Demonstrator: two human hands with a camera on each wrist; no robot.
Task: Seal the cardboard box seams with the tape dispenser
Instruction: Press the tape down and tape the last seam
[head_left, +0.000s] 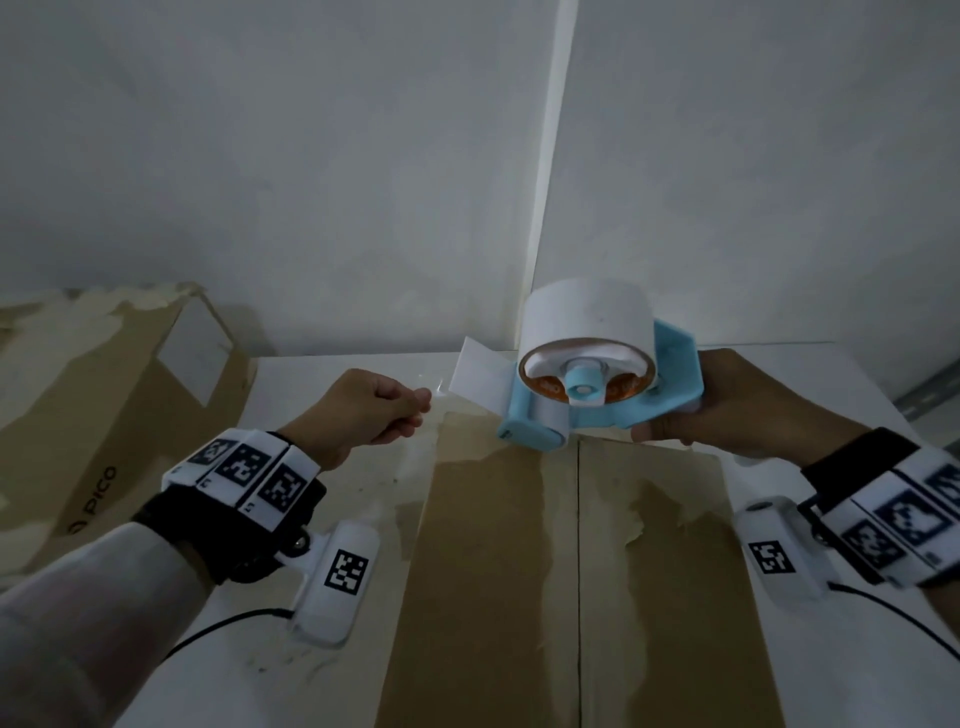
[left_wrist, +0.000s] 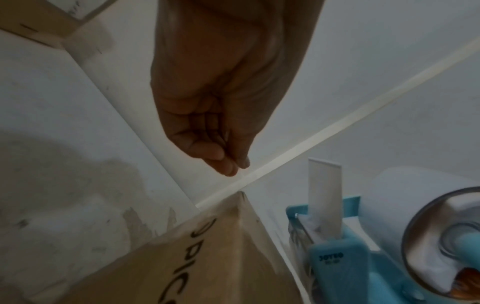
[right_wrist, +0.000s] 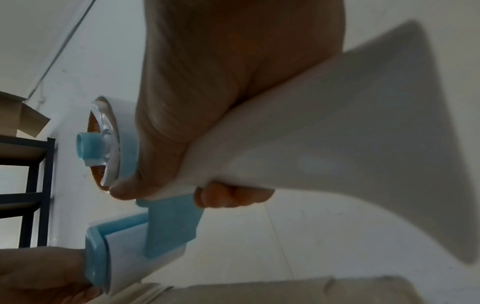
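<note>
second box: a worn brown cardboard box printed "pico" (head_left: 98, 415) sits at the far left on the white tabletop (head_left: 322, 374), well apart from the work, so likely waiting or already handled; which, i cannot tell.
left hand: the left hand (head_left: 363, 410) hovers above the table just left of the box's far corner, fingers curled in with thumb and fingertips (left_wrist: 228, 166) pressed together. it seems to pinch the clear leading end of the tape (head_left: 436, 387), but the film is too faint in all three views to be sure. judged purpose: drawing the end out so it can be laid over the far edge.
task box: the flat-topped brown cardboard box with peeled, scuffed paper (head_left: 493, 571) lies in the middle, its centre seam (head_left: 578, 545) running straight away from the person; no fresh tape shows on it, so sealing looks barely begun.
tape dispenser: the light blue plastic tape dispenser carrying a fat white roll (head_left: 587, 374) is held with its roller end just above the seam's far end, the likely start point for a pull toward the body.
right hand: the right hand (head_left: 737, 400) wraps its fingers tight round the handle, thumb near the roll, steadying the tool.
</note>
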